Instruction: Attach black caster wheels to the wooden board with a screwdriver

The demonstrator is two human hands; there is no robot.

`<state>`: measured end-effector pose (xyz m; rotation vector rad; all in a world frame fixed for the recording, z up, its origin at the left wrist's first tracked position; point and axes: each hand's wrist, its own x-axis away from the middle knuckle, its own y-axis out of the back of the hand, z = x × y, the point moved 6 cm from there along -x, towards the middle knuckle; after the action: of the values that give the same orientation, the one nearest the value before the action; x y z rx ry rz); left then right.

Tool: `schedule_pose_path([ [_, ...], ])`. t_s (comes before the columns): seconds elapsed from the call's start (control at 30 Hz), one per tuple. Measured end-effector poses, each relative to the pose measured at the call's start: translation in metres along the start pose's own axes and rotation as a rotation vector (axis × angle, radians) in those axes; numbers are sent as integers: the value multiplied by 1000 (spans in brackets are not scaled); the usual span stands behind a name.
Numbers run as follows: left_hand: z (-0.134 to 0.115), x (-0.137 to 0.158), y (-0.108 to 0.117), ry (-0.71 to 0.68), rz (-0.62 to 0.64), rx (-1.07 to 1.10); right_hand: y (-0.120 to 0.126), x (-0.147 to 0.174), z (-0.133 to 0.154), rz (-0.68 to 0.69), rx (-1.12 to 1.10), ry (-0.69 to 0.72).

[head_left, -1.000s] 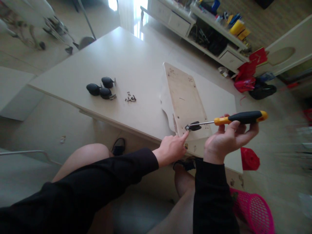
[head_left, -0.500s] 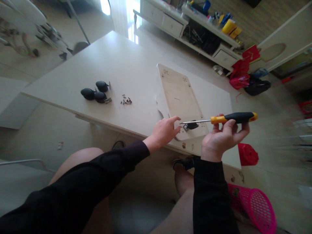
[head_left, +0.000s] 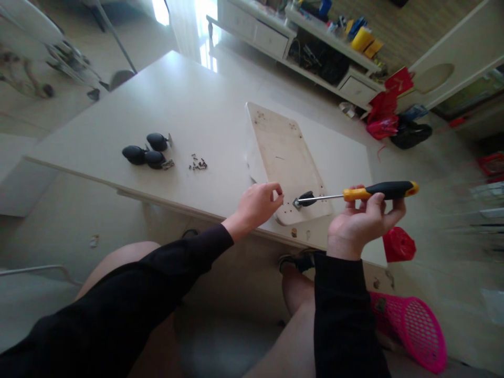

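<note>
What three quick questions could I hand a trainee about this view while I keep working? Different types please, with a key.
1. Multiple choice: on what does the black caster nearest the screwdriver tip rest?
a) the floor
b) the pale board
c) the pink mesh basket

2. True or false: the small loose pieces lie on the white table, between the group of loose casters and the pale board.

3. Short answer: which hand holds the screwdriver?

Key:
1. b
2. True
3. The right hand
</note>
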<state>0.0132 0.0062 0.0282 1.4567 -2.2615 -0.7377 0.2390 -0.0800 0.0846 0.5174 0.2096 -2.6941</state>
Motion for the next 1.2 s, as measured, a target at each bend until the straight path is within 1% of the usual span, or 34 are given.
schedule_pose_path([
  [0.1,17,-12,20,77,-67,-15,3,-3,-2,-12,-115,-53],
  [0.2,49,-25,47,183,-129,-43,4,-4,-3,16,-102,-87],
  [0.3,97,-33,80,312,-206,-96,9,-9,-10,36,-59,-143],
  [0.4,148,-32,107,458,-260,-158,15,-14,-22,24,-13,-265],
  [0.47,174,-28,116,506,-263,-172,18,-15,-30,48,55,-340],
  [0.5,184,-26,119,516,-269,-179,20,-15,-34,66,92,-368],
  [0.57,194,-23,121,520,-266,-194,23,-13,-40,95,152,-413],
  [0.63,197,-22,122,520,-264,-200,27,-11,-45,121,193,-447],
  [0.7,194,-23,124,519,-276,-196,31,-11,-48,154,227,-462],
  [0.87,176,-27,127,512,-326,-122,38,-16,-50,237,296,-472],
  [0.93,162,-26,121,480,-313,-95,36,-15,-53,284,347,-472],
  [1.03,133,-21,106,394,-251,-55,29,-10,-60,343,448,-438],
  [1.13,103,-13,91,310,-192,-73,21,-6,-66,362,552,-369],
  [1.2,89,-7,83,281,-170,-88,17,-3,-68,360,627,-329],
])
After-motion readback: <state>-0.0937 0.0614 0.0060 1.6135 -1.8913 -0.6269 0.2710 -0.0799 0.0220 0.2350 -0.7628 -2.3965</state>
